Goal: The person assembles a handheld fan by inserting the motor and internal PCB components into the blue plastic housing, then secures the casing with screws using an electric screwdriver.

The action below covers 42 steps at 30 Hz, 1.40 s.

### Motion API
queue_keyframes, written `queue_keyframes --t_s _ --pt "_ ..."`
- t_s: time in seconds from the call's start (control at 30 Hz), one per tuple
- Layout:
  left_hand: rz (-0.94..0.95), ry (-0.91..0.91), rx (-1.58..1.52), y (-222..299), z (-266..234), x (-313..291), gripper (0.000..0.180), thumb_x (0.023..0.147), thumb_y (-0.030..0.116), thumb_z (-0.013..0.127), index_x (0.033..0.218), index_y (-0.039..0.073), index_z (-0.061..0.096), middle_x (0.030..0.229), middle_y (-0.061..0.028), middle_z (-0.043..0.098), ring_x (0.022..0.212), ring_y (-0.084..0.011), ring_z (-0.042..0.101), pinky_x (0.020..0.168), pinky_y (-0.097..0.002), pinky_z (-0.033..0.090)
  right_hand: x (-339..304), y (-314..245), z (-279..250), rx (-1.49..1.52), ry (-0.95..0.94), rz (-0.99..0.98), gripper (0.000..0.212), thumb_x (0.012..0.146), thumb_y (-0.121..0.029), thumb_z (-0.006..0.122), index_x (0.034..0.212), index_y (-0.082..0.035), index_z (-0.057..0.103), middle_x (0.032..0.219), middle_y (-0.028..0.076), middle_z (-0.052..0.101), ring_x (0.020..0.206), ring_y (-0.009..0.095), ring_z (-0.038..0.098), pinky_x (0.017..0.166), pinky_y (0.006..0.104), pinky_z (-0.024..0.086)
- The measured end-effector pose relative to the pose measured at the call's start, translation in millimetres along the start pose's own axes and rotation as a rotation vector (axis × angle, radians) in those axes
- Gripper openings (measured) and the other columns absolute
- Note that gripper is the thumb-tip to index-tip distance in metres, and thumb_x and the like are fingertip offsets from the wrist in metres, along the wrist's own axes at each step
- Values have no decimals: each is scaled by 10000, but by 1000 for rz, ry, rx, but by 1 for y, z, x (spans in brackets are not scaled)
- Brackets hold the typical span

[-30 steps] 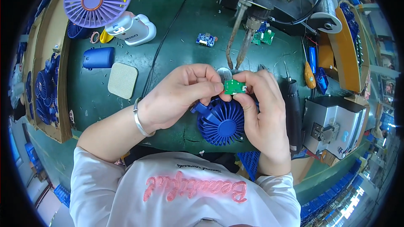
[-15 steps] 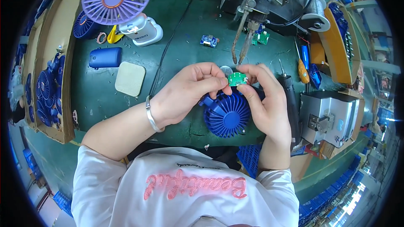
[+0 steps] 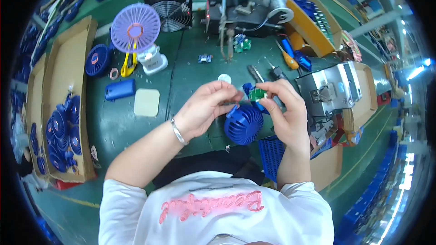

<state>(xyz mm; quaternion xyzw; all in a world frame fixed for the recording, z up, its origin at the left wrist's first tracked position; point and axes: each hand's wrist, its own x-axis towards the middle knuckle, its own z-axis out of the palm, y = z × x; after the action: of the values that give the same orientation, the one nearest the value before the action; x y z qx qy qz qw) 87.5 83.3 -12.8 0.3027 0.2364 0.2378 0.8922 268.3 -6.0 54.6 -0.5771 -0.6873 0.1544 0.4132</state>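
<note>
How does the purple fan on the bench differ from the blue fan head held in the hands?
The purple fan stands assembled on a white base, untouched; the blue fan head has no base and is held by the left hand and right hand. Both have round ribbed grilles.

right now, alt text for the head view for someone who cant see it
Both hands, the left hand and right hand, hold a blue fan head and a small green circuit board above a green workbench. A purple desk fan stands behind.

You get bright, even overhead light, glare at the right of the frame, and heavy fisheye bending toward the black rim.
</note>
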Motion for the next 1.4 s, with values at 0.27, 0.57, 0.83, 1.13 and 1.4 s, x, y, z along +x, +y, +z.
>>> queue_keyframes --t_s 0.27,0.57,0.83,1.13,1.4 --pt "-417 -274 19 -20 6 -11 460 1012 421 374 1267 68 521 1195 -95 605 1087 -214 589 934 -405 465 -39 -32 -6 158 346 -10 209 828 -18 646 1034 5 624 825 91 548 749 203 536 713 290 436" --pt "-398 -433 -71 -11 -10 -14 529 966 385 486 1345 19 437 1186 -199 590 1016 -303 641 699 -398 591 -70 -41 -23 330 476 71 217 905 -35 596 1114 21 595 931 21 502 828 103 461 753 222 365" --pt "361 -13 700 42 46 -59 609 799 184 755 1317 27 476 1161 -56 573 1035 -131 564 916 -286 454 -91 -15 -12 445 343 253 239 928 -39 571 1165 -7 568 992 4 567 884 62 515 787 206 419" --pt "864 367 623 19 80 -145 705 661 126 794 1265 2 451 1113 -94 523 1002 -173 564 877 -294 477 -61 -29 21 464 -244 -190 365 846 -182 704 1141 -4 584 1113 116 567 1009 219 595 899 320 466" --pt "855 284 556 -13 68 -154 756 642 179 868 1246 7 448 1125 -120 549 1052 -202 562 947 -323 456 -70 -61 39 695 -304 -51 622 812 -199 762 1296 34 446 1143 170 607 1051 231 616 936 348 474"
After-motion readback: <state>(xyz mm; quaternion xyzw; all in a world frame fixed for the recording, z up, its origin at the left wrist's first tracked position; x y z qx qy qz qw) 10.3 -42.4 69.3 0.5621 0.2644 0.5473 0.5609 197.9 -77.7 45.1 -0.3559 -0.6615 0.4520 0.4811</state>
